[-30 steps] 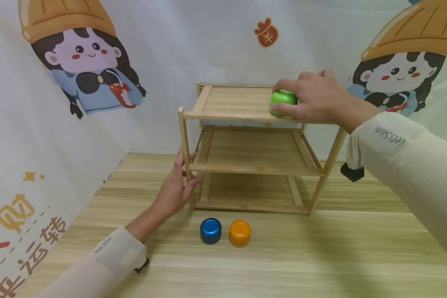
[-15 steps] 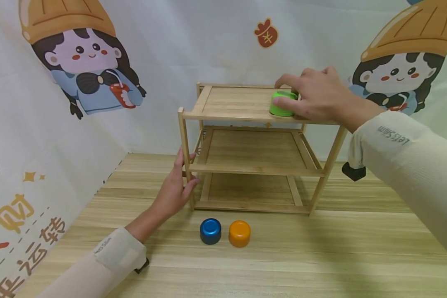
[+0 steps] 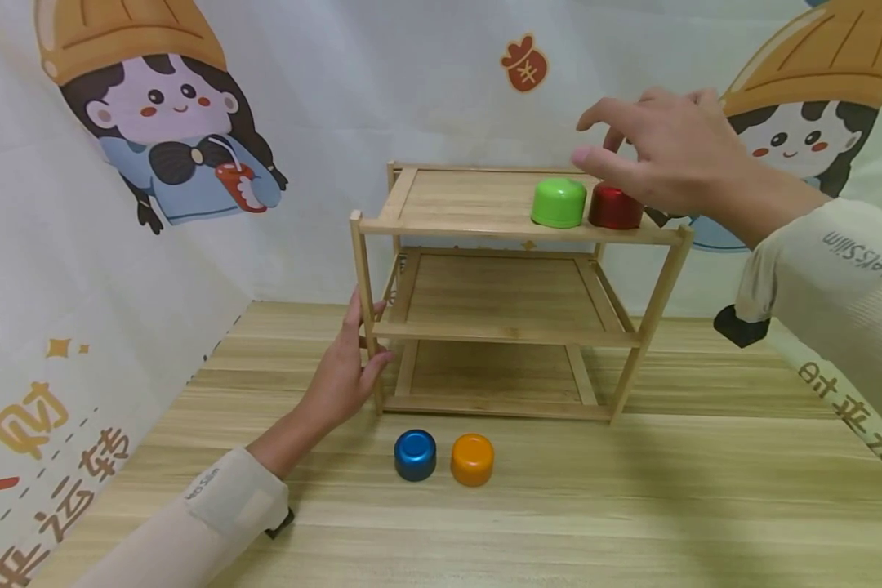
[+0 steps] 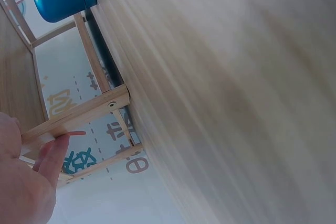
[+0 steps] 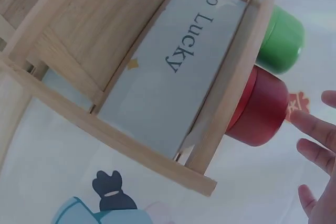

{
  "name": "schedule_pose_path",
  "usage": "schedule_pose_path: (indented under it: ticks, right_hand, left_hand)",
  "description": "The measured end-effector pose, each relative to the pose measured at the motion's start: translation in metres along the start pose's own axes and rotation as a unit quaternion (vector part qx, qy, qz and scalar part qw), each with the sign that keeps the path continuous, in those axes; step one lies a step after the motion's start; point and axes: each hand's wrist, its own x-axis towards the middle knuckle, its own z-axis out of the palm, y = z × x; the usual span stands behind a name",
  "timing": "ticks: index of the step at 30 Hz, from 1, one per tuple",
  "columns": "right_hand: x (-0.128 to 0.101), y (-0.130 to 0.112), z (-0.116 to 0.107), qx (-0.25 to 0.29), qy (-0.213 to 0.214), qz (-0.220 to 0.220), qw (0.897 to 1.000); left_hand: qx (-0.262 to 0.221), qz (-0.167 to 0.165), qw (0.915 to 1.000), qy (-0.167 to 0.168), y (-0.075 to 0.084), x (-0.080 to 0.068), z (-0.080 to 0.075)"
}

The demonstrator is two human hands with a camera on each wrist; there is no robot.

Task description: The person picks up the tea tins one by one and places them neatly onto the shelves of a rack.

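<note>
Now, head view: your right hand [image 3: 669,151] hovers empty, fingers loosely spread, upper right, above the green cup [image 3: 559,202] and red cup [image 3: 615,207] on the rack [image 3: 514,327] top.
Left wrist view: your left hand [image 4: 23,182] grips the rack post.
Right wrist view: fingers [image 5: 317,135] near the red cup.
Risk: a brushing finger could tip it off the edge.
</note>
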Motion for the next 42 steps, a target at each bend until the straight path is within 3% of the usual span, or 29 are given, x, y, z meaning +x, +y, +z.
schedule_pose_path:
  ticks: [8, 19, 22, 42]
  right_hand:
    - [-0.021, -0.012, 0.002, 0.018, 0.073, -0.047, 0.996]
    - [-0.053, -0.043, 0.031, 0.068, 0.158, -0.157, 0.972]
    - [-0.060, -0.048, 0.045, 0.061, 0.159, -0.178, 0.969]
    - [-0.085, -0.075, 0.122, 0.054, 0.120, -0.199, 0.971]
  left_hand:
    - [-0.002, -0.006, 1.0000, 0.001, -0.002, -0.001, 0.000]
    - [-0.005, -0.001, 1.0000, 0.002, -0.001, -0.001, -0.001]
    - [-0.006, 0.001, 1.0000, 0.001, -0.001, -0.002, 0.000]
    - [-0.001, -0.007, 1.0000, -0.001, -0.002, -0.001, 0.000]
